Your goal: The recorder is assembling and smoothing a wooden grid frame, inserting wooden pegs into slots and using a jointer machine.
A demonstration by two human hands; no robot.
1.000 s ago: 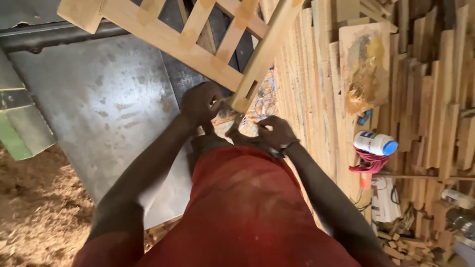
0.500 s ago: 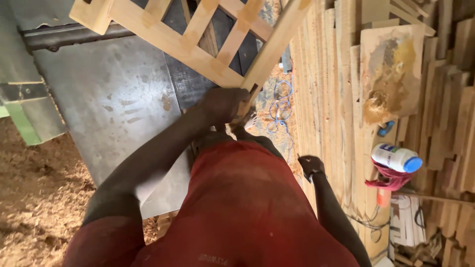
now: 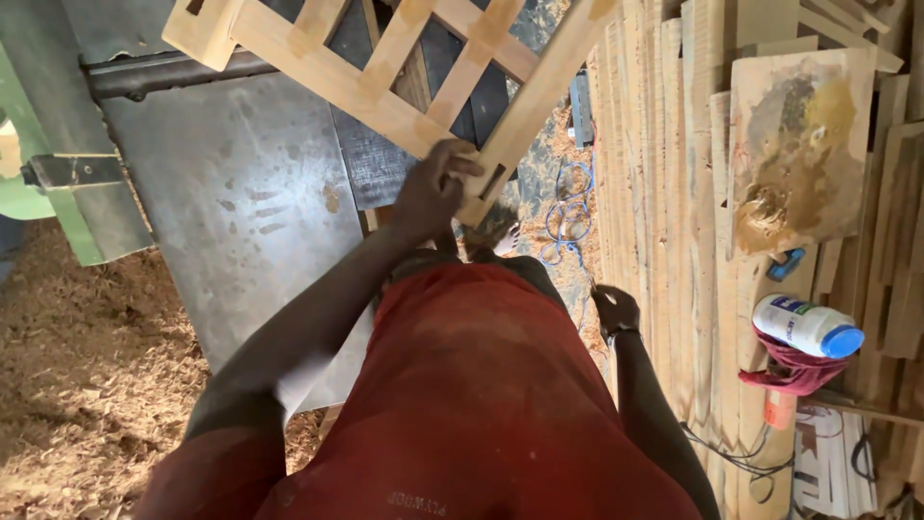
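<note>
Gripping the lower corner of a wooden lattice frame [image 3: 385, 87], the left hand [image 3: 433, 193] has its fingers curled around the joint where the long bottom rail meets the slanting side stile. That frame tilts up and away over a grey metal machine table [image 3: 250, 231], its far corner jutting past the table's top edge at the upper left. The right hand [image 3: 616, 310] hangs low beside the person's red-clothed hip, loosely curled and grasping nothing, just beside the leaning edge of a stack of wooden slats [image 3: 674, 193]. Between the frame's stile and those slats runs a narrow lane of floor with a blue cord [image 3: 570, 197] coiled on the sawdust. To the left of the table lies open ground covered in wood shavings [image 3: 87, 376]. On the right, a glue-stained board [image 3: 799, 144] rests over the slats, and a white bottle with a blue cap [image 3: 807, 325] lies on a red rag [image 3: 794, 371].
</note>
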